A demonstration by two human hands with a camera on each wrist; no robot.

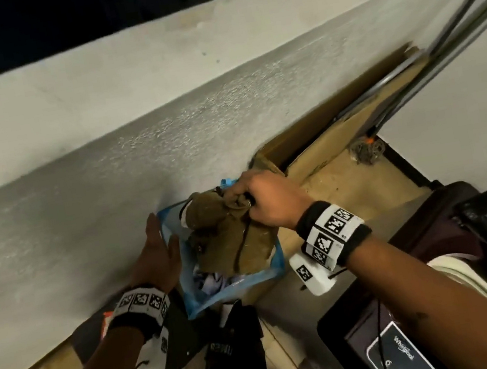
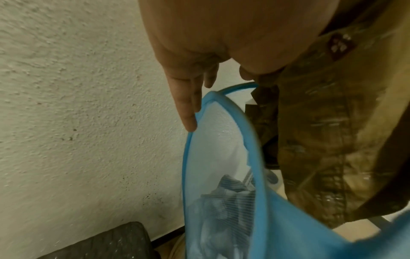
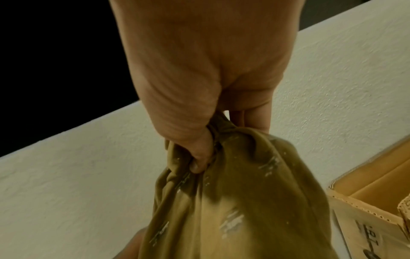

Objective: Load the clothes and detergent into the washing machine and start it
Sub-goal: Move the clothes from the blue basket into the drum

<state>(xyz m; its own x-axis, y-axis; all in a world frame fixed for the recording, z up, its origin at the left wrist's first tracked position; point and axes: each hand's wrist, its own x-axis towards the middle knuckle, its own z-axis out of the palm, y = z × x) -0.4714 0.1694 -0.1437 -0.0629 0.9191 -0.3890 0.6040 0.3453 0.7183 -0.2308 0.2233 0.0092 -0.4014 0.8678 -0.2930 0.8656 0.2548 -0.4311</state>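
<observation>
Fingers of the right hand [image 1: 266, 201] are curled tight into a bunched fistful of the olive-brown garment [image 1: 228, 235], which hangs from that grip over the mouth of the blue mesh laundry hamper [image 1: 269, 268]; the right wrist view shows the thumb [image 3: 199, 157] dug into the gathered cloth [image 3: 233, 201]. The left hand [image 1: 158, 253] is flat and relaxed, holding nothing, with its straight fingers [image 2: 188, 113] lying along the hamper's blue rim [image 2: 221, 92] on the wall side. Inside the hamper, under the hanging garment, lie more clothes [image 1: 216, 280], pale and striped, seen through the mesh in the left wrist view [image 2: 224, 192]. A rough white wall [image 1: 105, 175] stands directly behind the hamper, and an open cardboard box [image 1: 320, 152] sits just beside it on the right, close to the gripping hand. Dark clothing [image 1: 237, 346] hangs or lies near the hamper's front. The washing machine [image 1: 392, 349], dark with a Whirlpool panel, is at lower right beneath the right forearm, near the hamper. Grey pipes [image 1: 465, 18] run down the wall toward the box.
</observation>
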